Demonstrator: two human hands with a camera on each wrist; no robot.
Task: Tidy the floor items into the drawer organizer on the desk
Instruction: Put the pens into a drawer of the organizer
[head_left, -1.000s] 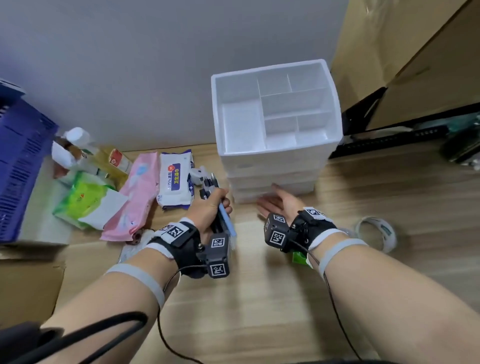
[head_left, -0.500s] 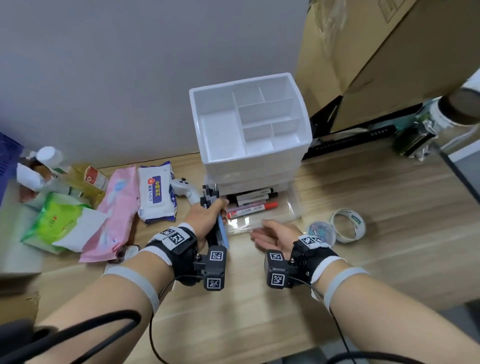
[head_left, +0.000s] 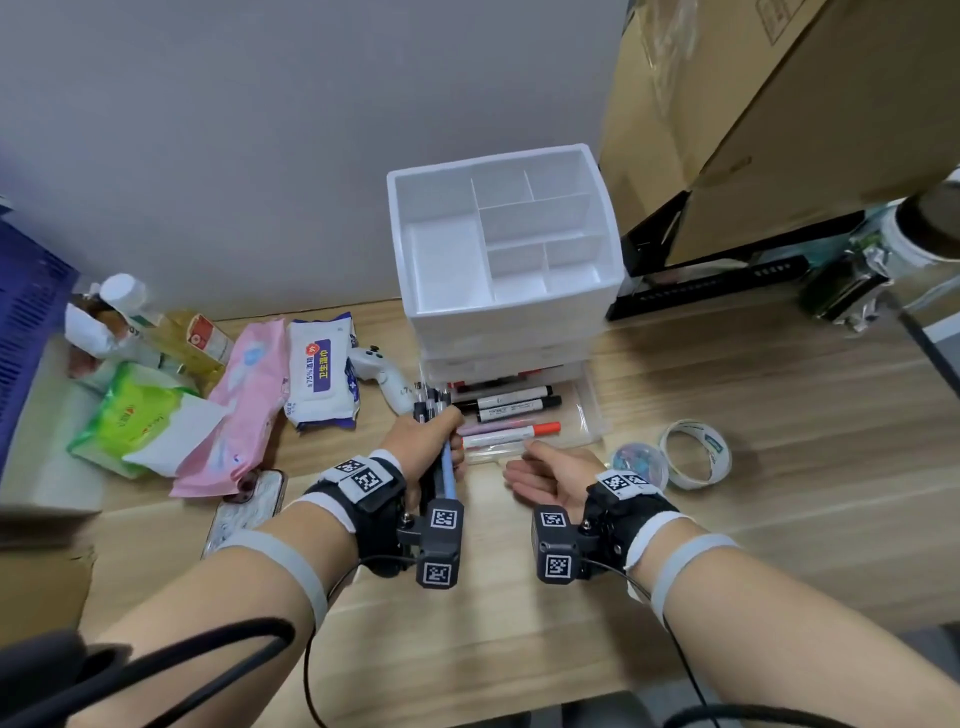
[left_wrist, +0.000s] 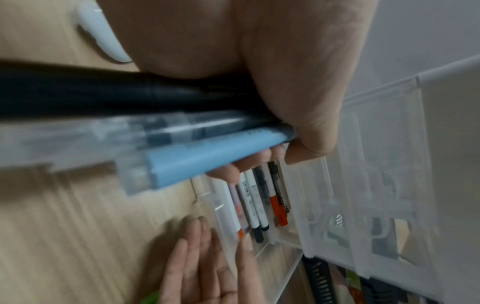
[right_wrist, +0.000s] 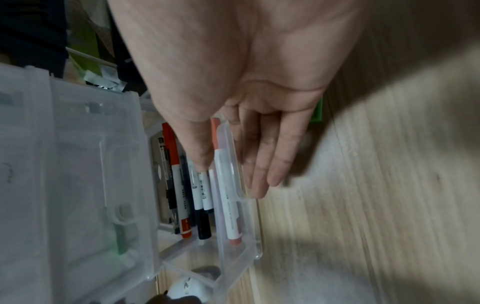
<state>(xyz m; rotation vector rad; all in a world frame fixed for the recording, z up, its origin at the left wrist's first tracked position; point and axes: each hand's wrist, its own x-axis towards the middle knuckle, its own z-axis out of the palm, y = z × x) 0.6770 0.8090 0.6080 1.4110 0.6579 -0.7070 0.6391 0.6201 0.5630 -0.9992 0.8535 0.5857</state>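
Clear plastic, the bottom drawer (head_left: 582, 410) of the white organizer (head_left: 506, 291) stands pulled out, markers (head_left: 511, 402) inside. Your left hand (head_left: 426, 441) grips a bundle of pens (head_left: 445, 470) beside it; your right hand (head_left: 550, 475) rests flat-fingered at its front edge.

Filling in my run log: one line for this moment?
left hand: grips pens | right hand: open at drawer front | drawer: open, markers inside

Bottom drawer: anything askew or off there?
Nothing looks off. The bottom drawer is pulled out with markers lying flat side by side inside. The right hand rests at its front edge; the left hand grips a bundle of pens beside it.
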